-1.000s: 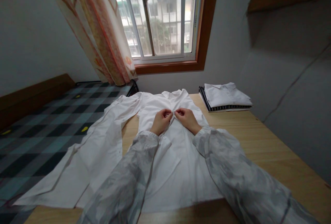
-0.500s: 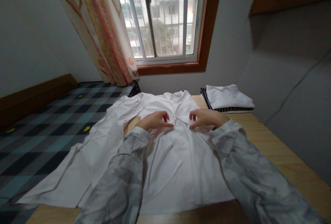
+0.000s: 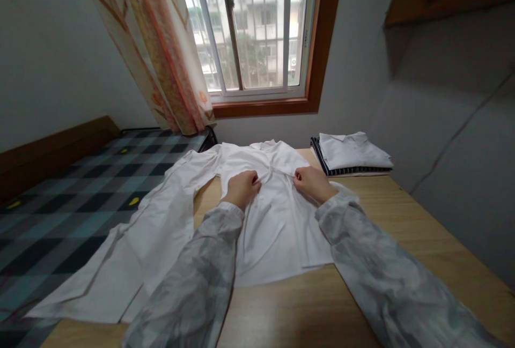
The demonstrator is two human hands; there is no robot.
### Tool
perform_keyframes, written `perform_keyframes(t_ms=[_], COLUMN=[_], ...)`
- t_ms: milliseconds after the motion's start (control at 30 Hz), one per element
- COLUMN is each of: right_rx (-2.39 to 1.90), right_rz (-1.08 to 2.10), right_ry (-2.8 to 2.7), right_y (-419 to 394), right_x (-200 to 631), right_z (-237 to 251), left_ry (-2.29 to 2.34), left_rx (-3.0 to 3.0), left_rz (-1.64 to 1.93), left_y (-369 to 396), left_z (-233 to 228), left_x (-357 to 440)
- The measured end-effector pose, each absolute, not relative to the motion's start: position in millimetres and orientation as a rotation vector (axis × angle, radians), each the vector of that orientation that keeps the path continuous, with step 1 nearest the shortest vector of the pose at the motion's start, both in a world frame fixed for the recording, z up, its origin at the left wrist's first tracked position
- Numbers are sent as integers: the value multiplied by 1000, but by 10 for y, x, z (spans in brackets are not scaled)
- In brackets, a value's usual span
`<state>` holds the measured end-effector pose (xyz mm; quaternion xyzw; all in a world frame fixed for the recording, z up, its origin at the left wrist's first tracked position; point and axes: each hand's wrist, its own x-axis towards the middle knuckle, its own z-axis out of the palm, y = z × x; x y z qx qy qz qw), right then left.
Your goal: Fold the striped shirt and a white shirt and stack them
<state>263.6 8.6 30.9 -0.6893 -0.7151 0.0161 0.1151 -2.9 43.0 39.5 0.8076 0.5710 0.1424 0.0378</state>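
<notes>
A white collared shirt lies spread on the wooden table, its collar toward the window. With fingertips pinched together, my left hand grips the shirt on its left side. My right hand is closed on the shirt's other side, level with the left. Between the two hands the cloth is gathered into folds. More white cloth stretches down the left, over the table's edge by the bed; I cannot tell whether it belongs to the same shirt.
A stack of folded clothes, white on top of black striped, sits at the table's back right. The wooden table borders a bed with a checked sheet. Behind are a window and a patterned curtain.
Both hands have closed from a loose curl onto the shirt. Its lower hem has slid away from me, baring more of the table, and folds have bunched up between the hands.
</notes>
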Motion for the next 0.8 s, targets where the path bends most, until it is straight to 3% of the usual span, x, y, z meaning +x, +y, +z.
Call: perform_keyframes(t_ms=[200,333,533,800], right_rx=[-1929,-1628,-1271,-1181], right_rz=[82,306,730,904], right_ry=[-1995,-1926,-1852,-1643], right_y=[147,213,246,259], right_x=[2674,2708,2563,2447], right_z=[288,418,355,-118], left_ry=[1516,1274,1051,1100], left_rx=[2157,1981,1672,1819], left_rz=[817,988,876,1074], left_y=[550,590,545,484], left_z=[318,391,266,-89], left_x=[-90,-83,48,179])
